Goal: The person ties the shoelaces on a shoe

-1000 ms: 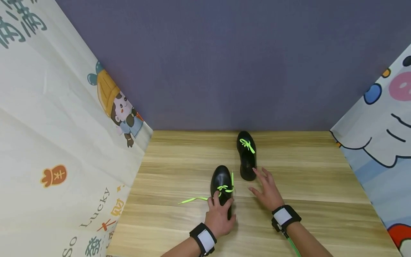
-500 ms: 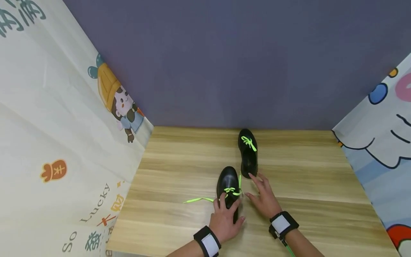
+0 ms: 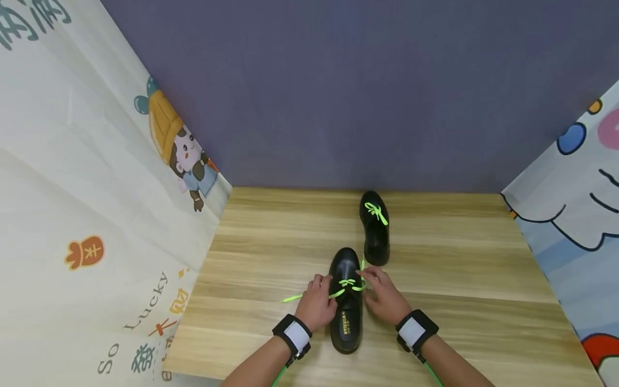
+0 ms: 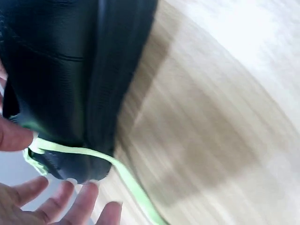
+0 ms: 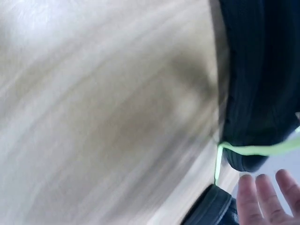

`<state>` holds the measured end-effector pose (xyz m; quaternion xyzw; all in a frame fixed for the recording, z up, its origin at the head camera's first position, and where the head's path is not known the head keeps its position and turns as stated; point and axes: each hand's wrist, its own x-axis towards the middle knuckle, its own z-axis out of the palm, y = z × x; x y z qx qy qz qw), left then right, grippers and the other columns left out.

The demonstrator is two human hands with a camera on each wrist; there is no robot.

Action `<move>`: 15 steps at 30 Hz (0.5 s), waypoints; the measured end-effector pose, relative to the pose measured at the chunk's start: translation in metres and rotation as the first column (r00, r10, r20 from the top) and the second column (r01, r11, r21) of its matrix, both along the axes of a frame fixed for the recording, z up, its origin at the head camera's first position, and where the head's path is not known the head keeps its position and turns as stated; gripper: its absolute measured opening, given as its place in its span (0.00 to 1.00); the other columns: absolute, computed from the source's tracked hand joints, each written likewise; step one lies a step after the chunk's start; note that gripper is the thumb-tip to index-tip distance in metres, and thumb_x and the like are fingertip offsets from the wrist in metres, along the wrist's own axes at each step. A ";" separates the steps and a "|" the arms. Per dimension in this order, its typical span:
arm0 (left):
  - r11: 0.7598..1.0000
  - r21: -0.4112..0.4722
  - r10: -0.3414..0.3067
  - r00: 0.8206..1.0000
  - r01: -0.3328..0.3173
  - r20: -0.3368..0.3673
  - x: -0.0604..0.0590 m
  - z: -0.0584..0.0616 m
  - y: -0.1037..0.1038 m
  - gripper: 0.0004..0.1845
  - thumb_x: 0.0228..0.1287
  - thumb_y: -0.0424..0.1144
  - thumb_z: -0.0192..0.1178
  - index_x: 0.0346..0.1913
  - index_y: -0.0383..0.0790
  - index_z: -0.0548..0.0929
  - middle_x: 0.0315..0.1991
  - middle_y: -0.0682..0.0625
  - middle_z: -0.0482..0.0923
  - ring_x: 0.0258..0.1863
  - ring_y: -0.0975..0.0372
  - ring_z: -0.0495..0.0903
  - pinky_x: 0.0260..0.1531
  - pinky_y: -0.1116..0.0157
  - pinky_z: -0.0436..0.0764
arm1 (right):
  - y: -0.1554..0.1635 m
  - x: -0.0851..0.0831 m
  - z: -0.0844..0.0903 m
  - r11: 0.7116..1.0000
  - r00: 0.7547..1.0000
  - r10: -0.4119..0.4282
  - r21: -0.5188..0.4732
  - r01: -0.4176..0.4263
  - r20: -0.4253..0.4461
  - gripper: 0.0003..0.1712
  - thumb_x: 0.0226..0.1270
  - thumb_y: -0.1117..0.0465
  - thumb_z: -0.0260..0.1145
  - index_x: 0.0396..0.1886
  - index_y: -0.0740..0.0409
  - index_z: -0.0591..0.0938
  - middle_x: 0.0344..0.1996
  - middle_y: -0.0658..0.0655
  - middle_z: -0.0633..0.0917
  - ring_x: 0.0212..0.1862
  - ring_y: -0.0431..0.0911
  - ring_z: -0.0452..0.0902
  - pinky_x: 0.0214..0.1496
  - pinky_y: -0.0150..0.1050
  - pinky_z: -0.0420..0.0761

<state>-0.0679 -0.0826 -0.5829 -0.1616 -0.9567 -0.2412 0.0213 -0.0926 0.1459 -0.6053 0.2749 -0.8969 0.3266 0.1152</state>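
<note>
A black leather shoe [image 3: 345, 322] with untied neon-green laces [image 3: 346, 282] lies between my hands, toe pointing away. At its left side is my left hand [image 3: 316, 303]; in the left wrist view the thumb [image 4: 14, 136] is right at the lace, apart from the loosely bent fingers [image 4: 79, 204]. My right hand [image 3: 384, 295] is at the shoe's right side, fingertips close to the lace there. In the right wrist view its fingers [image 5: 267, 197] reach out just below the green lace [image 5: 262, 150], gripping nothing that shows. The right thumb is hidden in that view.
A second black shoe [image 3: 377, 242], its green lace [image 3: 376, 213] tied in a bow, stands farther back, slightly right. Both shoes are on a wood-grain tabletop [image 3: 450, 258]. A dark grey-blue panel [image 3: 362, 97] rises behind, with printed sheets [image 3: 96, 188] at the sides.
The left hand has come off the shoe's opening to its left side, uncovering the insole. The right hand has moved left from the rear shoe to the near shoe's lace.
</note>
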 end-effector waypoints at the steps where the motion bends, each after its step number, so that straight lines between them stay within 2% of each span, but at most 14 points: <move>1: 1.000 0.003 -0.016 1.000 0.016 0.015 -0.001 -0.002 -0.001 0.25 0.60 0.36 0.62 0.60 0.34 0.74 0.45 0.43 0.74 0.38 0.54 0.76 0.34 0.60 0.79 | -0.001 0.000 -0.001 1.000 1.000 0.006 0.007 -0.006 -0.001 0.35 0.48 0.74 0.76 0.60 0.61 0.79 0.52 0.61 0.77 0.55 0.57 0.74 0.54 0.54 0.78; 5: 0.998 0.035 -0.054 0.997 0.052 0.057 -0.001 -0.009 -0.002 0.17 0.58 0.32 0.62 0.51 0.34 0.75 0.38 0.47 0.72 0.34 0.59 0.75 0.36 0.63 0.79 | -0.004 0.003 -0.005 1.000 1.000 -0.014 0.022 0.014 0.015 0.24 0.52 0.73 0.75 0.50 0.60 0.82 0.46 0.57 0.79 0.50 0.54 0.76 0.51 0.51 0.79; 9: 0.998 0.040 -0.047 0.995 0.043 0.084 -0.002 -0.011 -0.002 0.10 0.58 0.31 0.63 0.40 0.39 0.73 0.33 0.51 0.67 0.30 0.62 0.70 0.32 0.66 0.75 | -0.002 0.004 -0.005 0.998 0.999 -0.041 0.037 0.041 0.003 0.16 0.52 0.72 0.76 0.39 0.57 0.82 0.37 0.51 0.81 0.43 0.48 0.78 0.45 0.48 0.79; 12: 0.998 0.042 -0.049 0.994 0.045 0.095 -0.004 -0.010 -0.005 0.10 0.57 0.31 0.64 0.36 0.41 0.72 0.31 0.52 0.65 0.29 0.63 0.67 0.29 0.67 0.71 | 0.000 0.004 -0.003 0.999 1.000 -0.022 0.042 0.021 0.015 0.13 0.53 0.70 0.76 0.33 0.54 0.81 0.31 0.45 0.80 0.36 0.42 0.78 0.39 0.43 0.78; 15: 0.997 0.057 -0.060 0.993 0.055 0.103 -0.006 -0.010 -0.008 0.10 0.55 0.31 0.64 0.34 0.42 0.72 0.30 0.54 0.65 0.28 0.64 0.66 0.28 0.68 0.69 | 0.004 0.004 -0.001 0.999 0.995 0.030 0.024 -0.032 0.095 0.09 0.59 0.70 0.73 0.33 0.54 0.81 0.30 0.42 0.79 0.34 0.37 0.75 0.36 0.39 0.78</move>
